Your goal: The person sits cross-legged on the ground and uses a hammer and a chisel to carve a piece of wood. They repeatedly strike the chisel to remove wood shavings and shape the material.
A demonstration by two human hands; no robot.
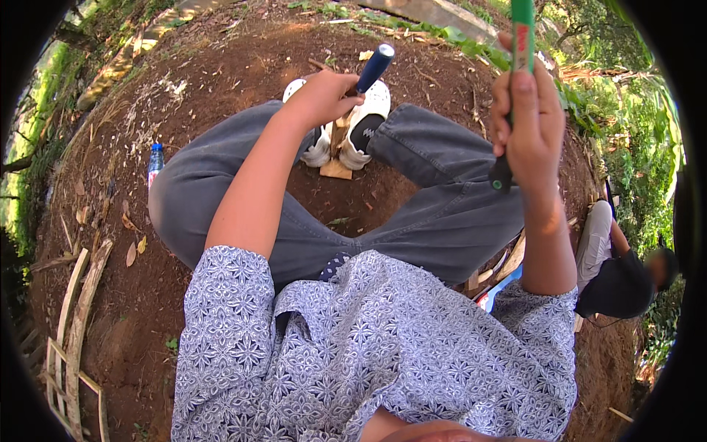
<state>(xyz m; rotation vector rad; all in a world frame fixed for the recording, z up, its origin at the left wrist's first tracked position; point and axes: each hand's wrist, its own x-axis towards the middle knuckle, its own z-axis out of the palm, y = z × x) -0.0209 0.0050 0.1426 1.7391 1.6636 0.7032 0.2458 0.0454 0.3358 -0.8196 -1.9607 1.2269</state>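
Brown soil (228, 81) | we've wood (336, 170) between shoes (377, 96) | left fingers (351, 102) gripping blue handle (377, 66), right fingers (500, 107) wrapping green handle (522, 33) | seemingly mid-job, remainder unclear

Reddish-brown soil (243, 81) (strewn with dry leaves (131, 254)) spreads outdoors in daylight, edged by green foliage (622, 147).

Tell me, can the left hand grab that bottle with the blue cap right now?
Probably not right away: the left hand is closed around the blue handle, and the bottle stands beyond the bent left knee.
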